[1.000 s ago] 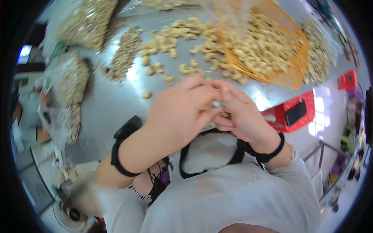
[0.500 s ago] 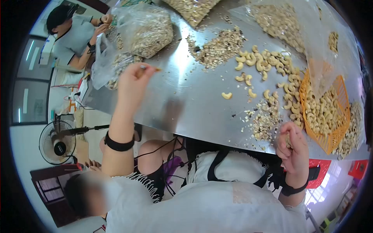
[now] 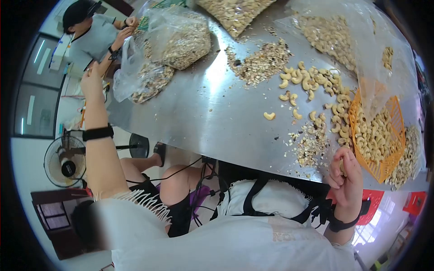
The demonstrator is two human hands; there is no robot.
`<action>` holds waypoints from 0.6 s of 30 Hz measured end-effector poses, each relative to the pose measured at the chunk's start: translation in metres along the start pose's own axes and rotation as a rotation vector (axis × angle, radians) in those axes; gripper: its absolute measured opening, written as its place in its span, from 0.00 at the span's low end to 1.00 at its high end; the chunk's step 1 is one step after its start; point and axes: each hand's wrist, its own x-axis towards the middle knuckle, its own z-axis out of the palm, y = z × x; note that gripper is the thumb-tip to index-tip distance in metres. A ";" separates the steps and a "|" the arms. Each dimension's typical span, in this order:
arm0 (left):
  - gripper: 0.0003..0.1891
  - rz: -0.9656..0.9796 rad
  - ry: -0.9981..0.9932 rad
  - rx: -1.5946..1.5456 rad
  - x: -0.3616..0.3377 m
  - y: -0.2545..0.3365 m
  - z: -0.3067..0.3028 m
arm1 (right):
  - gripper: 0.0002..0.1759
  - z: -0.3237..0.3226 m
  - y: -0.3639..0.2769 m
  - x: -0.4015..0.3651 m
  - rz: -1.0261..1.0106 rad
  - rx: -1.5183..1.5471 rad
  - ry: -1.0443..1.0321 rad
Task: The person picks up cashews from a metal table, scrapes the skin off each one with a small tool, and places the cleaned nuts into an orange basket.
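Far to the left, my left hand [image 3: 92, 81] is raised beyond the table edge, its fingers pressed together. Whatever they hold is too small to make out. My right hand [image 3: 347, 174] is over the table's front edge at the right, its fingers curled round a pale cashew nut [image 3: 342, 168]. Just beyond it lies a pile of small nut fragments [image 3: 312, 143]. Whole cashews [image 3: 312, 80] spread over the metal table [image 3: 190, 122], with a single cashew [image 3: 269, 116] apart from them. Beside my right hand, an orange basket [image 3: 384, 169] holds many cashews.
A bag of nut pieces [image 3: 185, 45] and a smaller bag [image 3: 151, 83] are at the back left. Another heap of fragments [image 3: 266, 63] lies mid-table. Clear bags of nuts [image 3: 325, 38] are at the back right. A co-worker [image 3: 92, 38] works at upper left; a fan [image 3: 68, 167] stands below.
My left hand has swung left, away from over the table; the small item seen between its fingers before is no longer distinct. My right hand still holds the cashew. The view has shifted slightly.
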 end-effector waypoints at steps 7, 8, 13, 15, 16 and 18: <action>0.11 -0.066 -0.413 -0.647 -0.101 0.097 0.013 | 0.15 -0.014 -0.006 0.001 -0.002 0.311 -0.025; 0.11 -0.052 -0.462 -0.669 -0.116 0.107 0.015 | 0.16 -0.016 -0.006 0.002 0.016 0.405 -0.013; 0.10 -0.092 -0.670 -0.724 -0.173 0.136 0.020 | 0.25 -0.025 -0.003 0.005 0.005 0.745 -0.253; 0.10 -0.102 -0.745 -0.769 -0.187 0.143 0.020 | 0.26 -0.023 -0.007 0.004 -0.006 0.773 -0.245; 0.10 -0.100 -0.763 -0.775 -0.194 0.148 0.021 | 0.27 -0.023 -0.008 0.004 -0.003 0.785 -0.266; 0.09 -0.117 -0.763 -0.752 -0.206 0.156 0.020 | 0.28 -0.024 -0.008 0.003 -0.003 0.801 -0.281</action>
